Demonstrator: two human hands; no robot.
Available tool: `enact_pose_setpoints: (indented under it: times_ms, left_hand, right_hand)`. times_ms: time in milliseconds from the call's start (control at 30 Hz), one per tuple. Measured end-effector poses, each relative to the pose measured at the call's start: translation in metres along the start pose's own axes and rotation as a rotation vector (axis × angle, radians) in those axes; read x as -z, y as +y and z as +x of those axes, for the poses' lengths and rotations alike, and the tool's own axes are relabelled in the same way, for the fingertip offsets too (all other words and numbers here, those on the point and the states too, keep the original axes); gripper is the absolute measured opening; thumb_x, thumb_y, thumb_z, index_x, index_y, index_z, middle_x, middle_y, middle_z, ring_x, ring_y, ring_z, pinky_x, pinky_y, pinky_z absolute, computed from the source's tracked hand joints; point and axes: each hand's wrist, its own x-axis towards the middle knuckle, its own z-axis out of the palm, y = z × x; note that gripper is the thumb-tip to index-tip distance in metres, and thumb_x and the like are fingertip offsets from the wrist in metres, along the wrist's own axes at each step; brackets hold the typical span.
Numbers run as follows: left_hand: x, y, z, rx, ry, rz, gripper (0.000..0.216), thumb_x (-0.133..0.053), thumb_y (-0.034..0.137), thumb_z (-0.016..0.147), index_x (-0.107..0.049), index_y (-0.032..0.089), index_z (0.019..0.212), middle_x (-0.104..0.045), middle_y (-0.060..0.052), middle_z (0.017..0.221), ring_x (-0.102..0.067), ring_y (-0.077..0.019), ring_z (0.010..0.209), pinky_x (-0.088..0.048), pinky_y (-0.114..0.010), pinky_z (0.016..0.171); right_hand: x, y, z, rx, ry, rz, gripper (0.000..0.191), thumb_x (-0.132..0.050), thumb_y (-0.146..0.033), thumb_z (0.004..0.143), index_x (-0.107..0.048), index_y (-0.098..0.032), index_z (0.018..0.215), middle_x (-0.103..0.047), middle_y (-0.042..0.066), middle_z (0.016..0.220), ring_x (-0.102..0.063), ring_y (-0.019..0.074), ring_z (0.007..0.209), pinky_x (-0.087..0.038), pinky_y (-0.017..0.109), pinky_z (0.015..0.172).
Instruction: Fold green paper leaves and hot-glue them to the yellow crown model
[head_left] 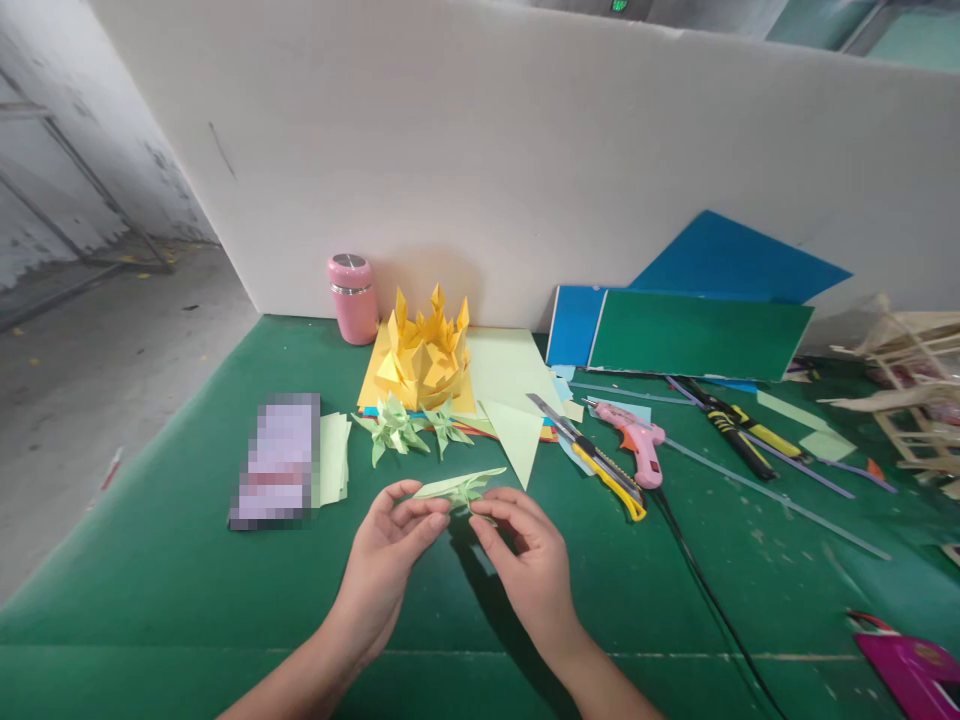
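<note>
Both my hands pinch a small folded piece of light green paper (459, 488) just above the green table (150, 560). My left hand (390, 555) grips its left end with thumb and fingers closed. My right hand (525, 560) grips its right end the same way. Just beyond lie two finished green paper flowers (409, 428) and a light green paper triangle (517, 435). Behind them stands a yellow folded paper crown (426, 350) on a stack of coloured sheets.
A pink flask (352, 298) stands by the white back wall. A pink glue gun (637, 440) with its black cord, a yellow utility knife (600, 462), a metal ruler and blue and green boards (694, 335) lie to the right. A blurred booklet (279, 460) lies to the left.
</note>
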Motion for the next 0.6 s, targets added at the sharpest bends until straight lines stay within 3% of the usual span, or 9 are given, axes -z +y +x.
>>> enact_pose_setpoints:
  times_ms: [233,433,600]
  left_hand:
    - [0.0005,-0.0026,0.0010,0.005,-0.020,-0.017,0.050,-0.088,0.020,0.046,-0.053,0.018,0.081,-0.059,0.010,0.062,-0.059,-0.0045,0.060,-0.046,-0.014,0.061]
    - [-0.0030,0.0005,-0.0010,0.092,-0.068,0.001,0.046,-0.089,0.022,0.043,-0.058,0.015,0.076,-0.067,0.003,0.069,-0.064,-0.0100,0.071,-0.049,-0.019,0.071]
    - [-0.0032,-0.0011,-0.0016,0.111,-0.090,0.027,0.046,-0.089,0.023,0.043,-0.055,0.016,0.074,-0.069,0.003,0.067,-0.062,-0.0097,0.067,-0.047,-0.019,0.067]
  right_hand:
    - [0.0003,-0.0005,0.0004,-0.006,-0.007,-0.005,0.010,-0.062,-0.018,0.077,-0.072,-0.021,0.076,-0.068,0.005,0.081,-0.064,0.0175,0.073,-0.054,0.026,0.061]
    - [0.0008,-0.0013,-0.0002,-0.033,-0.034,0.035,0.010,-0.062,-0.019,0.078,-0.072,-0.021,0.077,-0.067,0.005,0.082,-0.064,0.0169,0.075,-0.054,0.026,0.063]
    - [-0.0013,-0.0022,0.0002,-0.087,-0.095,0.163,0.004,-0.064,-0.020,0.076,-0.068,-0.020,0.077,-0.063,0.005,0.082,-0.063,0.0164,0.075,-0.055,0.025,0.065]
